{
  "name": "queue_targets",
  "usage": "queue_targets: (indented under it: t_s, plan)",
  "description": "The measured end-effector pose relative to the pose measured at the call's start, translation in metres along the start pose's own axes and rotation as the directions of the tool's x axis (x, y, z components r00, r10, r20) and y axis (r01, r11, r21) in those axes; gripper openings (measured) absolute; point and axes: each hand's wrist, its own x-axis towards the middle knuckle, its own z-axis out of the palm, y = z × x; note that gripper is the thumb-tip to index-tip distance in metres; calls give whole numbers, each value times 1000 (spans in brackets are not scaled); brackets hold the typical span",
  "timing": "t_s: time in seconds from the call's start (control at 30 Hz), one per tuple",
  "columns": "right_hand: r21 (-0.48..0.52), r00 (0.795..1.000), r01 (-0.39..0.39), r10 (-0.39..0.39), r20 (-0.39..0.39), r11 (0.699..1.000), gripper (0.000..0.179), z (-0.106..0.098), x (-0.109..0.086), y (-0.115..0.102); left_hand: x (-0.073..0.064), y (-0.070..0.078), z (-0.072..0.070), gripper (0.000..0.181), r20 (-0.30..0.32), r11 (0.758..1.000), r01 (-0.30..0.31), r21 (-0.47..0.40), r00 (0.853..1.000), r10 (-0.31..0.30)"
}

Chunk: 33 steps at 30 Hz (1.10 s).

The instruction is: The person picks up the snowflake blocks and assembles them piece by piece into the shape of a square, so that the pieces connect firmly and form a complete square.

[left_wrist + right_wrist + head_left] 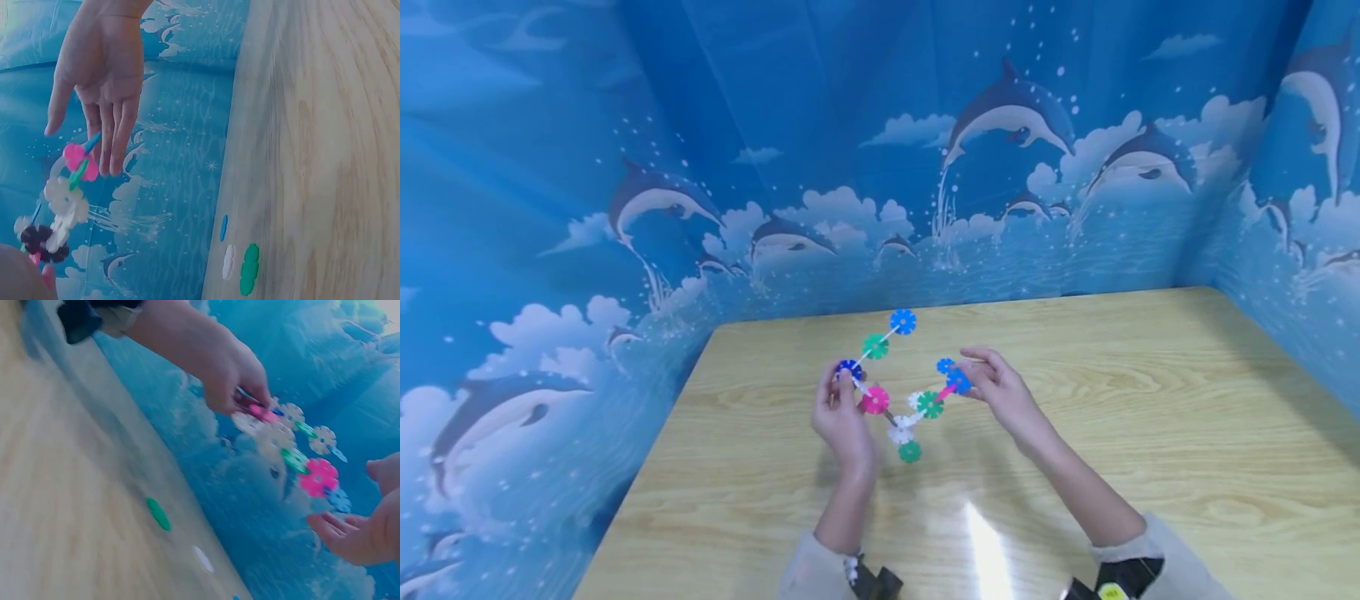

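A chain of notched plastic snowflake discs, pink (875, 400), white, green and blue, bends in a V above the table. My left hand (845, 421) pinches it at a dark blue disc (848, 369), and one arm of the chain slants up past it to a blue disc (903, 322). My right hand (1003, 398) is beside the chain's other end, by a blue disc (958, 382). Seen from the left wrist, the right hand (106, 81) has straight fingers, their tips near that end; I cannot tell whether they touch it.
On the wood-grain table (1150, 400) lie a loose green disc (249, 269), a white one (229, 261) and a blue one (224, 228), below the hands. A blue dolphin-print curtain (820, 167) stands behind the table and along its sides.
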Motion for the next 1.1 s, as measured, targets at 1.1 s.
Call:
queue_targets:
  t_s: [1.1]
  plan:
    - [-84,979,-76,90,182,994,58,-52,5,-18,6,5,2,73,588,881,106,461,707,-393]
